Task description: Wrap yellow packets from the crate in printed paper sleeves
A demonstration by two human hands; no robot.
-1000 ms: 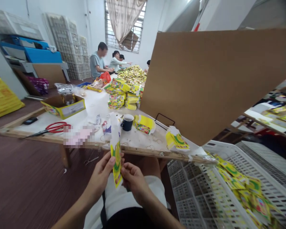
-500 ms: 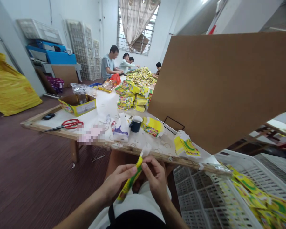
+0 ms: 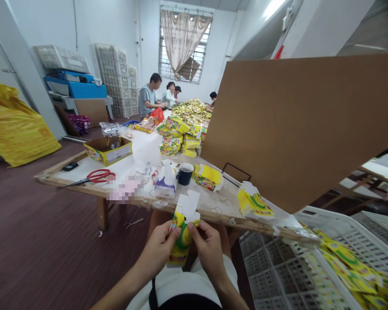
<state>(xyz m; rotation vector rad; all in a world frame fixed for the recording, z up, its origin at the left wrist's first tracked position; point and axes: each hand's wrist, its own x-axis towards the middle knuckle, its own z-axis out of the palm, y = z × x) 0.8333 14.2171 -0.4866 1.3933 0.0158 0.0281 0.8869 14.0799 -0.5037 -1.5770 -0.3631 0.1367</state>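
Above my lap, in front of the table edge, is a yellow and green printed carton with white flaps standing up at its top. My left hand pinches its left side, thumb on the front face. On the right side, my right hand grips it near the flaps, thumb also on the front. The carton's broad face is turned toward me; its back and the fingertips behind it are hidden. On the table beyond lie another yellow carton and some flat cartons.
A dark mug, a tissue pack and red-handled scissors lie on the table. Stacked cartons stand farther back, near several people. A large cardboard sheet rises at right. Below it, a white crate holds yellow cartons.
The carton has turned from edge-on to showing its broad face, and its white flaps now stand up. Both hands still hold it. The view has tilted slightly upward.
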